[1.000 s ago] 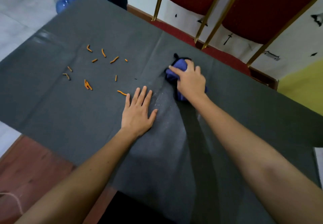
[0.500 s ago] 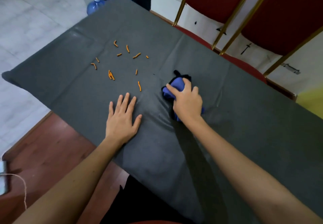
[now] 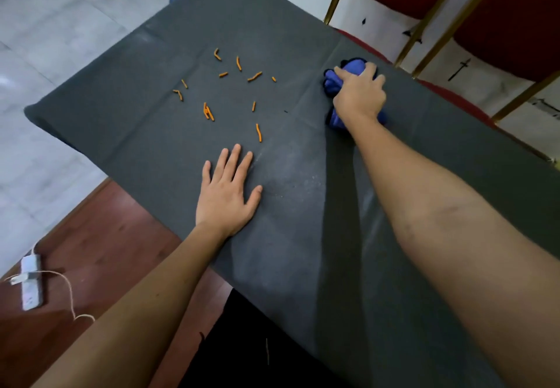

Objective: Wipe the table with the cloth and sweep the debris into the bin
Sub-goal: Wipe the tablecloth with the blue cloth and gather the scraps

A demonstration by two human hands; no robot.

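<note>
At the far left, on the reddish wood-grain floor [image 3: 100, 254], lies a white plastic power strip [image 3: 30, 281] with a thin pale cord [image 3: 68, 290] looping off it. Beyond the wood, the floor turns to pale, marbled tiles [image 3: 60, 39].

Your table [image 3: 145, 133] is covered in a dark grey cloth-like sheet, matte, with faint fold creases running across it and a dusty, lighter smear near the middle. Scattered over its left-centre part is the debris [image 3: 225, 96]: short, thin orange sticks, some straight, some bent, lying loose and apart from each other.

Your left hand [image 3: 225, 193] rests flat on the sheet just this side of the sticks, palm down, fingers stretched out and slightly fanned, holding nothing. The nearest stick lies just beyond your fingertips, not touching.

Further right, your right hand [image 3: 359, 93] is closed over the cloth [image 3: 333, 80], a soft blue rag bunched into a lump with dark edging, pressed against the table near its far edge.

Behind the table stand chairs [image 3: 424, 8] with slim gold metal frames and dark red padded backs.
</note>
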